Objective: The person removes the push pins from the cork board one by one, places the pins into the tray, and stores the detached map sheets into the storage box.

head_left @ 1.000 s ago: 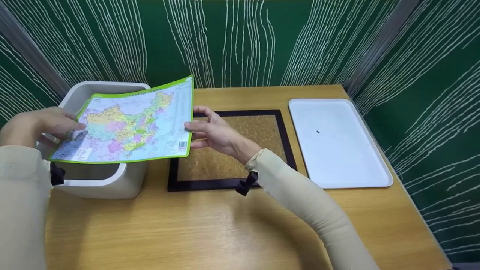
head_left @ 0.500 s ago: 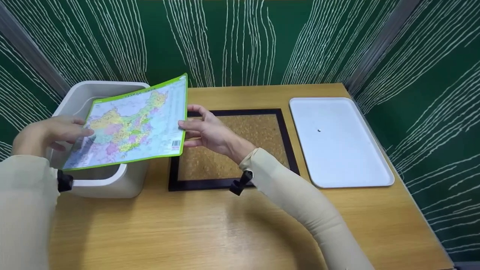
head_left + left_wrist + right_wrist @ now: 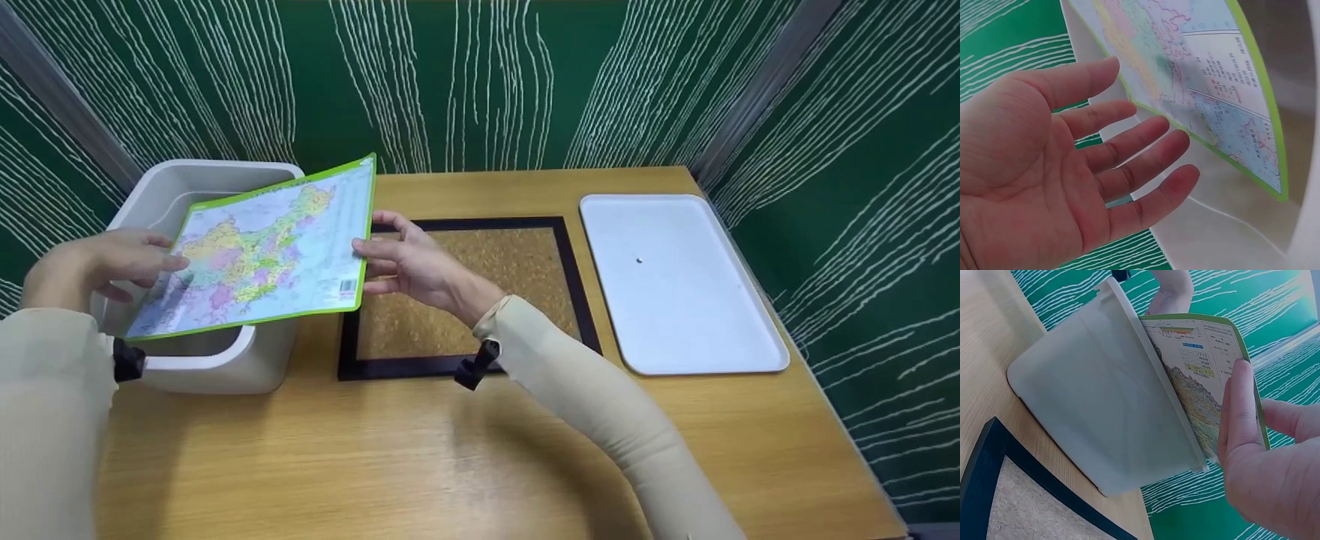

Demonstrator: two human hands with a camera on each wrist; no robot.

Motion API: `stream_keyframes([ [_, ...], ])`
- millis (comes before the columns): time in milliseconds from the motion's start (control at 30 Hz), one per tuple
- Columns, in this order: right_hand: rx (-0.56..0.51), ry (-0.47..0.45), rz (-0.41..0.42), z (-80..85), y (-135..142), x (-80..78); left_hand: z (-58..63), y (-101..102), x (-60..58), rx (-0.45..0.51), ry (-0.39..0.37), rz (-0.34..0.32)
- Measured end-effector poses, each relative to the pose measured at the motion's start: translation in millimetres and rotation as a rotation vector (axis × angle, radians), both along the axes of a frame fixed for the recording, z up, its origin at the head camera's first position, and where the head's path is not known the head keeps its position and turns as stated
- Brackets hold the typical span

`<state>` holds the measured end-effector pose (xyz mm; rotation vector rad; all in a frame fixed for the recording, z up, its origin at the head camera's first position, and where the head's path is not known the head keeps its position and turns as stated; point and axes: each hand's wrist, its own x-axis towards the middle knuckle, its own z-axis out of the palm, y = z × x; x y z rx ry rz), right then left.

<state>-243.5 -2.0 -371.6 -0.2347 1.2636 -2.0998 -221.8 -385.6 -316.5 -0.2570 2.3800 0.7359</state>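
A flexible map sheet (image 3: 262,251) with a bright green border hangs tilted over the light grey bin (image 3: 262,364). My right hand (image 3: 424,262) pinches its right edge, thumb on the printed face and fingers underneath. At the opposite edge is my left hand (image 3: 105,262), whose spread, loosely bent fingers (image 3: 1140,174) grip nothing in the left wrist view. Whether a fingertip there touches the sheet, I cannot tell. The right wrist view shows the sheet's underside, printed with a terrain picture (image 3: 1196,388), above the bin's rim. The bin's bottom is mostly hidden.
A black-framed cork board (image 3: 465,300) lies on the wooden table (image 3: 360,465), partly under my right forearm. Farther right is a white tray (image 3: 690,300) bearing a small dark dot. Green panels with white streaks (image 3: 495,82) stand behind the table.
The sheet's right edge has shifted left with my right hand, while its lower left corner has come rightward. My left hand has moved slightly right and toward me.
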Motion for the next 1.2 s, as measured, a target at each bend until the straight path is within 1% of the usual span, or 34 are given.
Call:
stream_keyframes([
  [100, -0.004, 0.002, -0.002, -0.8, -2.4, -0.3, 0.2, -2.3, -0.2, -0.021, 0.025, -0.019],
  [167, -0.010, 0.000, -0.002, -1.4, -4.4, -0.2, 1.5, -3.8, -0.1, -0.037, 0.059, -0.035],
  [333, -0.004, -0.005, 0.004, -3.2, -9.1, -0.5, 11.0, -3.5, 3.4, -0.080, 0.180, -0.081],
  [433, 0.006, -0.018, -0.001, -3.8, -10.5, -0.9, 16.7, -2.1, 8.7, -0.099, 0.245, -0.110],
  [533, 0.007, -0.032, -0.009, -3.7, -12.0, -1.2, 17.1, -6.6, 15.8, -0.104, 0.312, -0.098],
  [600, 0.010, -0.032, -0.011, -3.5, -13.3, -1.6, 12.8, -14.6, 21.8, -0.099, 0.370, -0.056],
  [700, 0.019, -0.026, -0.008, -3.3, -15.4, -2.2, -4.4, -35.6, 27.9, -0.089, 0.474, 0.031],
  [733, 0.024, -0.024, -0.005, -3.3, -16.0, -2.4, -11.8, -45.9, 28.1, -0.078, 0.494, 0.063],
  [767, 0.028, -0.022, -0.002, -3.5, -16.6, -2.6, -23.6, -59.5, 26.7, -0.078, 0.528, 0.096],
  [833, 0.035, -0.019, 0.005, -3.9, -18.0, -3.0, -53.6, -93.9, 19.8, -0.073, 0.582, 0.159],
  [967, 0.037, -0.017, 0.018, -5.0, -21.0, -3.9, -125.4, -175.1, 2.8, -0.053, 0.645, 0.251],
  [1000, 0.035, -0.017, 0.020, -5.2, -21.9, -4.0, -139.0, -188.1, 1.8, -0.050, 0.647, 0.266],
  [1033, 0.033, -0.017, 0.021, -5.3, -22.9, -4.1, -147.4, -194.6, 3.4, -0.041, 0.638, 0.279],
  [1067, 0.031, -0.017, 0.021, -5.4, -23.8, -4.2, -150.9, -194.9, 7.7, -0.017, 0.622, 0.294],
  [1133, 0.026, -0.016, 0.021, -5.3, -25.6, -4.1, -148.8, -179.5, 20.6, 0.027, 0.598, 0.319],
  [1167, 0.026, -0.015, 0.022, -5.2, -26.5, -3.9, -143.9, -165.9, 28.7, 0.051, 0.595, 0.332],
  [1200, 0.026, -0.015, 0.023, -4.9, -27.2, -3.5, -135.8, -148.9, 37.9, 0.084, 0.591, 0.350],
])
